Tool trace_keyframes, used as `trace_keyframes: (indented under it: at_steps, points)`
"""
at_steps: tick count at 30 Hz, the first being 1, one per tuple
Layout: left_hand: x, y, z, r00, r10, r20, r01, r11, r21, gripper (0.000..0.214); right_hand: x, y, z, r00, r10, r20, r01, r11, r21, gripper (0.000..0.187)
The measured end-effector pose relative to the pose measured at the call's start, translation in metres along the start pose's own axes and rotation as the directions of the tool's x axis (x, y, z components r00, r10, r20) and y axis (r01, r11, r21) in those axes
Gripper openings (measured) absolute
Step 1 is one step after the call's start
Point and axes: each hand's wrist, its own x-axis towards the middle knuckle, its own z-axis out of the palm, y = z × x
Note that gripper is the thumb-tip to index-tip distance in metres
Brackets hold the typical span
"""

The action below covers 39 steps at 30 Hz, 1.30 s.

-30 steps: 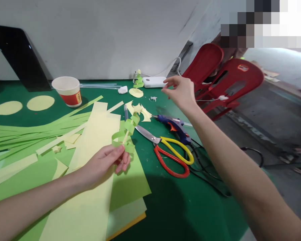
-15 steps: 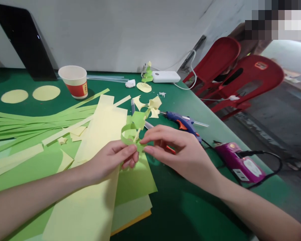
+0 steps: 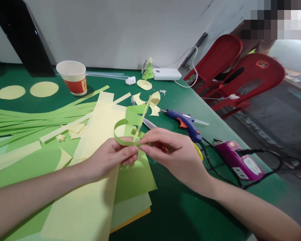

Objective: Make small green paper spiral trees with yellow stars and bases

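Observation:
A looped green paper strip (image 3: 118, 136) is pinched between the fingertips of my left hand (image 3: 117, 152). My right hand (image 3: 174, 150) closes thumb and forefinger on the same strip, just to the right. A thin pale yellow paper stick (image 3: 142, 118) rises slantwise through the green curl. Behind my right hand lie a blue hot glue gun (image 3: 184, 122) and scissors, whose blade (image 3: 149, 124) and a bit of yellow handle show. Beneath my hands are pale yellow sheets (image 3: 90, 187) and green sheets (image 3: 135, 174).
Green paper strips (image 3: 40, 120) spread at the left. A paper cup (image 3: 74, 78), two yellow paper discs (image 3: 44, 89), a small green paper tree (image 3: 148, 72) and a white power bank (image 3: 167, 74) stand or lie toward the back. A purple power strip (image 3: 240, 164) sits near the right edge.
The green strip's loop has opened wider and spread to the left. The yellow stick now shows more of its length. My right hand has come closer to my left fingertips.

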Motion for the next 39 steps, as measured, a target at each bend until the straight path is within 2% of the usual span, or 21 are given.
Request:
trace_keyframes:
  at_steps: [5,11,20,25,29,34,39]
  points:
    - [0.001,-0.001,-0.002,1.0,0.007,-0.03,-0.007,1.0,0.016,0.028,-0.002,-0.001,-0.001,0.999,-0.019,-0.032,0.019,1.0,0.007,0.007]
    - [0.003,-0.004,-0.003,0.999,-0.013,-0.051,0.016,0.998,0.054,0.026,-0.004,-0.007,-0.007,0.998,-0.058,0.019,0.058,0.998,-0.009,0.01]
    - [0.001,-0.001,-0.003,0.999,-0.034,-0.019,0.037,0.99,0.139,0.032,-0.007,-0.009,-0.011,0.996,-0.082,0.02,0.082,0.996,0.026,0.01]
    - [0.001,-0.005,-0.005,1.0,-0.025,-0.015,0.027,0.994,0.104,0.03,-0.005,-0.007,-0.01,0.992,-0.121,0.014,0.12,0.99,0.073,0.002]
    - [0.001,-0.004,-0.004,1.0,-0.011,0.015,0.01,0.995,0.096,0.027,-0.005,-0.007,-0.009,0.987,-0.154,0.042,0.149,0.984,0.102,0.005]
    - [0.001,-0.001,-0.002,0.999,-0.005,0.032,0.0,0.988,0.154,0.03,-0.005,-0.006,-0.009,0.983,-0.177,0.047,0.174,0.983,0.061,0.006]
    - [0.002,-0.003,-0.004,0.998,0.004,0.058,-0.011,0.992,0.125,0.029,-0.005,-0.007,-0.009,0.989,-0.13,0.067,0.133,0.991,-0.033,0.011]
